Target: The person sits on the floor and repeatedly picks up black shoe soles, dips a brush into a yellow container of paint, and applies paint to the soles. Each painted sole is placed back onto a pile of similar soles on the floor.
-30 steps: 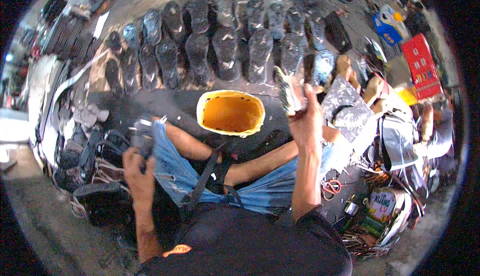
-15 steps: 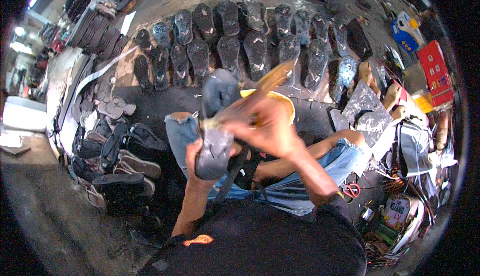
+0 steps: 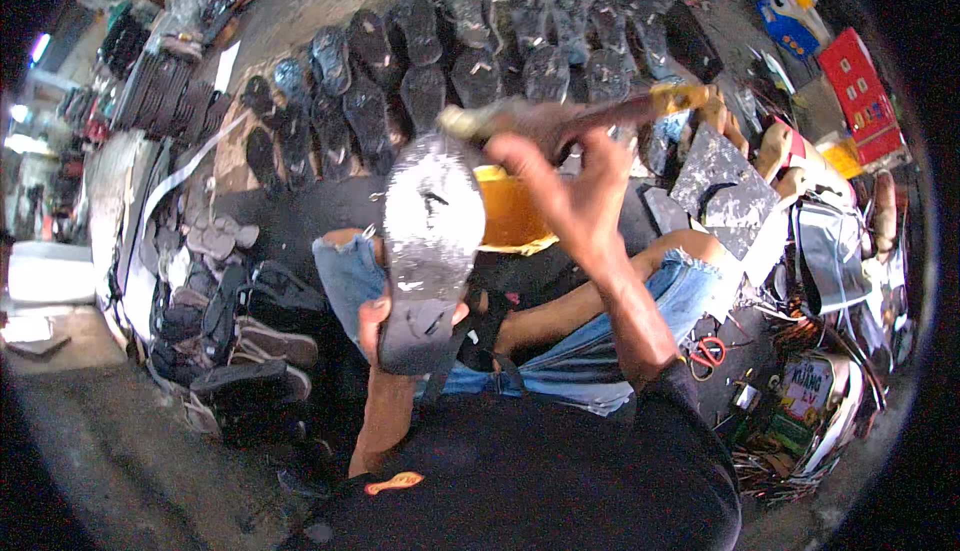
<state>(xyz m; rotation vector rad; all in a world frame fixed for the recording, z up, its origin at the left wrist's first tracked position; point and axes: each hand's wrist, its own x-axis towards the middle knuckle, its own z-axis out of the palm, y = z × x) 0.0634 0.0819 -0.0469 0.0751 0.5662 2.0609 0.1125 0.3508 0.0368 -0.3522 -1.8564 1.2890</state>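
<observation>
My left hand grips a black sandal sole by its heel end, thumb on one side and fingertips on the other. The sole's toe part shines as if wet and shows a small slit, while the heel part is matte. Just beyond the toe, my right hand holds a glue brush with a long brown handle, blurred by motion. The brush's pale tip lies at the sole's far edge; I cannot tell whether it touches. Behind the sole stands a yellow tub, partly hidden.
Two rows of dark soles lie on the ground ahead. A heap of sandals is at left. To the right are grey slabs, foot-shaped lasts, red-handled scissors, a red box and a tin of scraps.
The sole has been straightened, so its shiny toe part now faces up in full view. My right hand has drawn the brush up and away from the sole's middle, with the handle swung rightward.
</observation>
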